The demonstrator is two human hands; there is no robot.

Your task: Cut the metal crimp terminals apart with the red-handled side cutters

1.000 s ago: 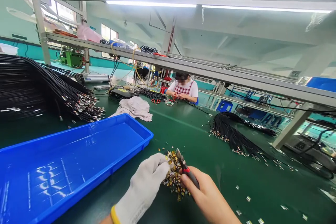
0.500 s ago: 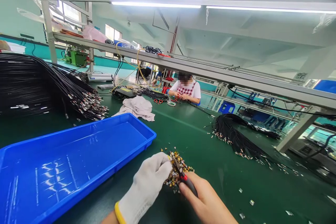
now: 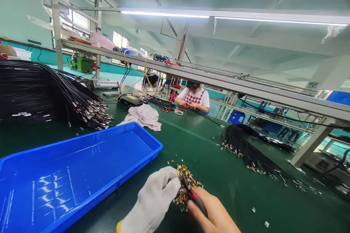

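A tight bunch of wire ends with gold and silver metal terminals sits low in the middle of my view, just above the green bench mat. My left hand, in a white fabric glove with a yellow band at the wrist, pinches this bunch from the left. My right hand is bare and grips small pliers with red and black handles. Their tip is pushed into the bunch, and the jaws are hidden among the terminals.
A long blue plastic tray lies to my left. Black cable bundles with metal ends fan out at the left and right. A crumpled white cloth lies beyond the tray. A co-worker works across the bench, beneath a metal rail.
The whole scene has sunk lower in view as my head tilted up. My hands stay together at the bunch, and the pliers remain in it.
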